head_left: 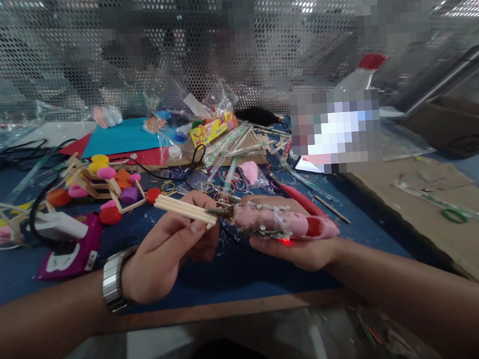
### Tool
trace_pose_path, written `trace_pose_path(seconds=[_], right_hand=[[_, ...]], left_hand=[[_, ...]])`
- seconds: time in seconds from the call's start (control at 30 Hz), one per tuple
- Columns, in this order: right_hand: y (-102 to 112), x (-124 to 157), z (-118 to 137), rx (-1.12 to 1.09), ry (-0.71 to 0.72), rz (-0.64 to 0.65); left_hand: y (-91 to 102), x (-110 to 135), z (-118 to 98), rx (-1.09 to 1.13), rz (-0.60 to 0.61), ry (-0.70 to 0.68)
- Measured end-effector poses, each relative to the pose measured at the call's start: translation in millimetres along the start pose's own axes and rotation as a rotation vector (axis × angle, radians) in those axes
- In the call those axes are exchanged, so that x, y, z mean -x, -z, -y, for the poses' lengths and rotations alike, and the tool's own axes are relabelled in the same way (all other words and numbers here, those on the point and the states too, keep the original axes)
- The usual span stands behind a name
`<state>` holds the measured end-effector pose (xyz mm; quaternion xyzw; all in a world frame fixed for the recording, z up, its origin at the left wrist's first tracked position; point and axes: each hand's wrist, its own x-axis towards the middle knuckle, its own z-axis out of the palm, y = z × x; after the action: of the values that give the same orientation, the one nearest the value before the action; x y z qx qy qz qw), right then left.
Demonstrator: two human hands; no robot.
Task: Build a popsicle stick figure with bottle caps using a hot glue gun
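Between the thumb and fingers of my left hand is a small bundle of wooden sticks, pointing up and to the left. A pink hot glue gun, crusted with dried glue, lies in the grip of my right hand. Its dark nozzle touches or nearly touches the right end of the sticks. A red light glows on the gun's underside. Left of my hands stands a stick structure with colourful clay pieces on it.
A purple power strip with a white plug sits at left. Behind lie loose sticks, a yellow box, scattered rubber bands and blue paper. A lit screen and cardboard are on the right.
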<state>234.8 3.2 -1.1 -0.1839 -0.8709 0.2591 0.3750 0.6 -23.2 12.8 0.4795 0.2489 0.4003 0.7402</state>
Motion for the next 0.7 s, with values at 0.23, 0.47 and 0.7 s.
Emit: trace_pose_path(seconds=[0.23,0.47,0.7], right_hand=[[1.3,-1.6,0.3,-0.018,0.033,0.02],[-1.2,-0.4,2.3,0.047,0.092,0.003],[-3.2,2.2,-1.9,0.134,0.133,0.018]], left_hand=[[1.4,1.4,-0.9,-0.053,0.006,-0.05],[3.0,2.1,1.4,-0.026,0.025,-0.048],[1.6,2.0,1.9,-0.025,0.013,-0.058]])
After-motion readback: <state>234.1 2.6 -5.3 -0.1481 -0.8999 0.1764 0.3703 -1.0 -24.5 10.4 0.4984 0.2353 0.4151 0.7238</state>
